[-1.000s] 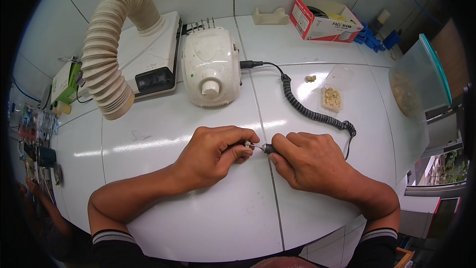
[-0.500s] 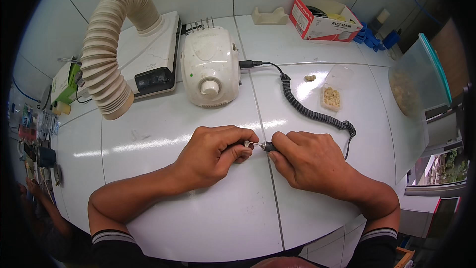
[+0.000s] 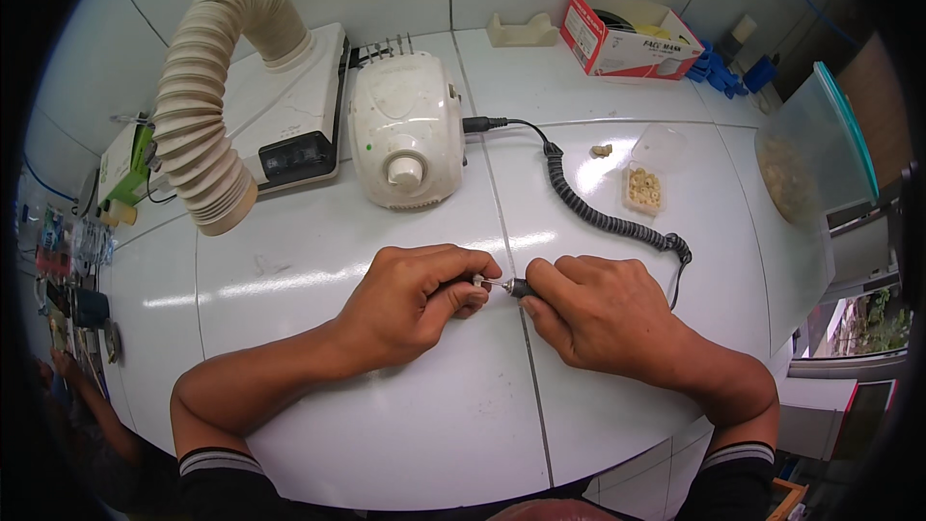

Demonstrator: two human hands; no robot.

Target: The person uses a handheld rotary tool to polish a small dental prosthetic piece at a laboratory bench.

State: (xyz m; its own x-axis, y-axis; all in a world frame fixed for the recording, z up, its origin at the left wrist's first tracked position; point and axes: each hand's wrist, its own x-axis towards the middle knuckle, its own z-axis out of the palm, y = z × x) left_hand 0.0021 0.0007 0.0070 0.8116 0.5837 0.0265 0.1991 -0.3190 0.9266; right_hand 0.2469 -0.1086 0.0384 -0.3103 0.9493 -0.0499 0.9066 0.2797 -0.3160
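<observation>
Near the middle of the white table, my left hand [image 3: 424,294] pinches a small whitish piece [image 3: 478,281] between thumb and fingers. Most of that piece is hidden, so its kind does not show. My right hand [image 3: 603,309] is closed round a rotary handpiece [image 3: 518,287] with a dark grip and a thin metal bit pointing left. The bit's tip meets the small piece or lies right beside it; I cannot tell which. A coiled black cord [image 3: 608,222] runs from behind my right hand to the white control box [image 3: 407,130] with a round knob.
A ribbed suction hose [image 3: 198,106] arches from a white unit [image 3: 309,87] at the left. Beyond my right hand stand a small clear box of yellowish pieces [image 3: 643,189] and one loose piece [image 3: 602,150]. Farther back is a red-and-white carton [image 3: 637,50]; a lidded tub [image 3: 815,150] stands right.
The handpiece has tilted or shifted very slightly at the small piece. Both hands stay in nearly the same place, with their grips unchanged.
</observation>
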